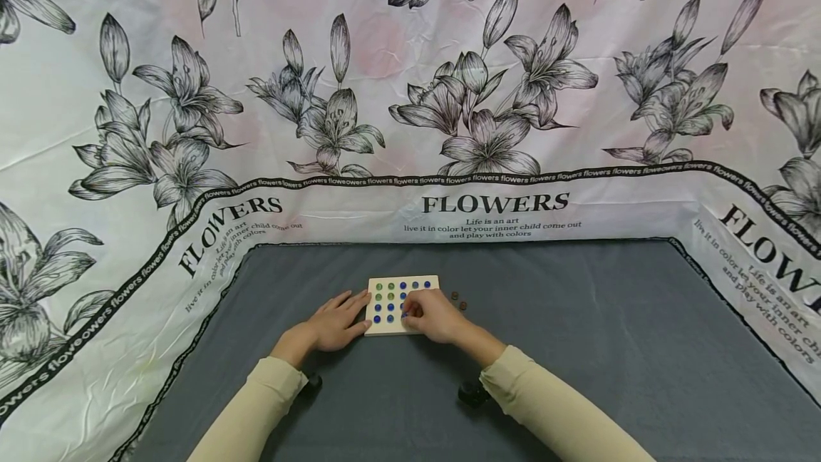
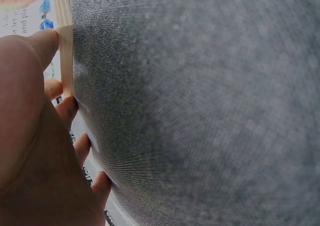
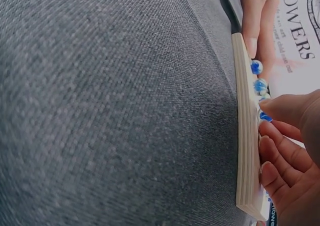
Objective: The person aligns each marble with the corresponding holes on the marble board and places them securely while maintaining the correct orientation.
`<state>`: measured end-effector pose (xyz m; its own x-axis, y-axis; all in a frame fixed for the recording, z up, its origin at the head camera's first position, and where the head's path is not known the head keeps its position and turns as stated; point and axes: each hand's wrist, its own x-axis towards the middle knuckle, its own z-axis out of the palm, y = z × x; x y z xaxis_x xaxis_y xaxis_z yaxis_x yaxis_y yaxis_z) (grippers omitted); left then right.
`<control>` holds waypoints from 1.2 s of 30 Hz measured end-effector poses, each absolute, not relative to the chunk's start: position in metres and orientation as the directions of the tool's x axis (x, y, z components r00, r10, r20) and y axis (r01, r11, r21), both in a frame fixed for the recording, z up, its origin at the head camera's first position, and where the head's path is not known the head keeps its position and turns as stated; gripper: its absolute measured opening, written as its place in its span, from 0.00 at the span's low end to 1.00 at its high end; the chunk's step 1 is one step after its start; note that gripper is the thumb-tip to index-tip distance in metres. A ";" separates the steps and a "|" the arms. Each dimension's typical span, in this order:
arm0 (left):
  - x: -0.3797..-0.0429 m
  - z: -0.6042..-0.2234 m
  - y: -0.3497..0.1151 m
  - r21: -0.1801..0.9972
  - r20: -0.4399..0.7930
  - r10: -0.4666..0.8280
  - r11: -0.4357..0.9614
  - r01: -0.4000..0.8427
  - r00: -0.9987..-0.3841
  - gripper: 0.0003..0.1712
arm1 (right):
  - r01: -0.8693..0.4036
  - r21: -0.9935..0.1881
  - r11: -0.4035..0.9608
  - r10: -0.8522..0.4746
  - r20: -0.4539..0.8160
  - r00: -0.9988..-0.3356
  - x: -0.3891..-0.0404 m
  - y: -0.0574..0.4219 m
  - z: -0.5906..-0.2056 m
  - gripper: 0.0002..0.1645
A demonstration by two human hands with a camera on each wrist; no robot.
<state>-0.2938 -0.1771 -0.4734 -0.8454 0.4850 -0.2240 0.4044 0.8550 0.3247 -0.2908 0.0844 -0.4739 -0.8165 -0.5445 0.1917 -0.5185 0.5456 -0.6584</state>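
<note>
A pale wooden board [image 1: 393,329] lies on the grey cloth, with rows of glass marbles set on its top. Green marbles [image 1: 379,296] sit at its far left; blue marbles [image 1: 390,319] fill other spots. My left hand [image 1: 335,322] rests against the board's left side, fingers spread, the thumb at its near corner. Over the board's right part, my right hand [image 1: 435,315] pinches a blue marble [image 3: 265,116] between thumb and forefinger, low at the near row. Its other fingers are bent close to the board's edge. Spots beneath this hand are hidden.
Several reddish-brown marbles [image 1: 463,306] lie on the grey cloth [image 1: 577,348] just right of the board. A black object [image 1: 472,393] shows under the right wrist, a smaller one [image 1: 314,381] under the left. A flower-printed curtain [image 1: 359,212] borders the cloth.
</note>
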 end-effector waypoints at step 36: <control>-0.291 -0.469 -0.178 0.330 -0.220 0.509 0.842 0.428 -0.832 0.39 | -0.594 -0.523 0.611 -0.585 0.207 -0.785 -0.274 0.152 -0.442 0.13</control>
<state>-0.2908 -0.1783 -0.4692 -0.8321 0.5090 -0.2203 0.4275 0.8416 0.3300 -0.2736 0.1517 -0.4424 -0.7845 -0.5845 0.2071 -0.5937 0.6115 -0.5231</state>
